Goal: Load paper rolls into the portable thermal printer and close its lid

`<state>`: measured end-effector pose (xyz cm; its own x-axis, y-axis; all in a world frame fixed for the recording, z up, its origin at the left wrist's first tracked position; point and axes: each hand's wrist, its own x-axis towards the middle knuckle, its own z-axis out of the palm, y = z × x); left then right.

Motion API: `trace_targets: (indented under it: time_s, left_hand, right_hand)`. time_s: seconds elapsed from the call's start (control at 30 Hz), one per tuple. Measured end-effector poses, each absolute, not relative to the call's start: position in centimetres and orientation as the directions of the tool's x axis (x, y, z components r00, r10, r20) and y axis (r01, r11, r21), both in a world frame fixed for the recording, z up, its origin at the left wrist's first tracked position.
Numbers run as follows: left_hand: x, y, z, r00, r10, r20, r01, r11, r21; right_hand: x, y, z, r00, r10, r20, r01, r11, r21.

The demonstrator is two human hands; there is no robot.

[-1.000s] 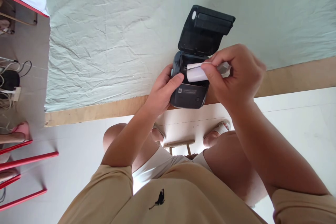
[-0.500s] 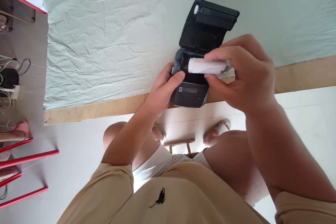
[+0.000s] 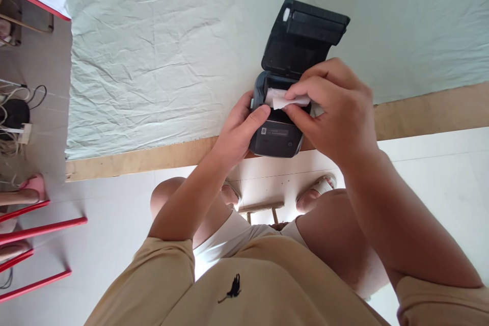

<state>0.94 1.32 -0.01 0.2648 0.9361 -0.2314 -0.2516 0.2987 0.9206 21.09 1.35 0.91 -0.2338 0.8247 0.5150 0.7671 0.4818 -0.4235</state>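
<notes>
A dark portable receipt printer (image 3: 275, 138) is held over the table's near edge, its hinged lid (image 3: 296, 43) standing open away from me. My left hand (image 3: 241, 125) grips the printer's left side, thumb on the rim of the paper bay. Inside the bay lies a white paper roll (image 3: 275, 97), partly covered by fingers. My right hand (image 3: 330, 107) pinches the roll's paper, with a flap of it between thumb and index finger. The far right end of the roll is hidden behind those fingers.
A pale green cloth (image 3: 164, 56) covers the table, with a bare wooden edge (image 3: 145, 160) along the front. To the left are red metal legs (image 3: 46, 228), tangled cables (image 3: 15, 137) and another person's foot (image 3: 32, 188). My knees are below the table edge.
My right hand has moved left and brought the paper roll down into the printer's bay. A flap of paper now shows at the fingertips. My left hand and the printer stay nearly still.
</notes>
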Motion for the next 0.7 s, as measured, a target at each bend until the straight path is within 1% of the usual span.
trace_targets:
  time_s: [0.1, 0.2, 0.27, 0.37, 0.47, 0.53, 0.63, 0.67, 0.7]
  left_hand:
    - [1.0, 1.3, -0.1, 0.271, 0.934, -0.234, -0.246, 0.302, 0.921]
    - [1.0, 1.3, -0.3, 0.262, 0.940, -0.219, -0.252, 0.285, 0.925]
    - [0.9, 1.3, -0.6, 0.276, 0.943, -0.185, -0.265, 0.260, 0.929]
    - [0.5, 1.6, -1.5, 0.308, 0.947, -0.093, -0.293, 0.188, 0.938]
    - [0.0, 2.1, -2.5, 0.329, 0.943, -0.042, -0.247, 0.129, 0.960]
    - [-0.2, 2.4, -3.1, 0.347, 0.937, -0.051, -0.195, 0.126, 0.973]
    - [-0.4, 2.5, -3.2, 0.359, 0.931, -0.071, -0.152, 0.134, 0.979]
    - [-0.4, 2.5, -3.1, 0.356, 0.932, -0.074, -0.148, 0.134, 0.980]
    - [-0.4, 2.3, -2.9, 0.351, 0.933, -0.077, -0.146, 0.136, 0.980]
  right_hand:
    - [21.1, 1.4, 0.9, -0.244, 0.799, 0.550, 0.769, 0.505, -0.392]
    - [20.8, 1.0, 1.2, -0.235, 0.721, 0.652, 0.757, 0.557, -0.343]
    - [20.5, 0.7, 1.5, -0.267, 0.662, 0.701, 0.705, 0.630, -0.326]
    - [20.0, 0.3, 1.8, -0.330, 0.618, 0.714, 0.607, 0.718, -0.340]
    - [19.9, 0.1, 2.0, -0.344, 0.636, 0.691, 0.572, 0.726, -0.383]
    - [20.2, 0.2, 2.0, -0.262, 0.649, 0.714, 0.585, 0.695, -0.417]
    - [21.1, 0.6, 1.7, -0.030, 0.617, 0.786, 0.675, 0.593, -0.439]
    - [21.4, 0.8, 1.5, 0.016, 0.609, 0.793, 0.715, 0.547, -0.435]
    - [21.7, 1.1, 1.3, 0.019, 0.616, 0.788, 0.748, 0.514, -0.420]
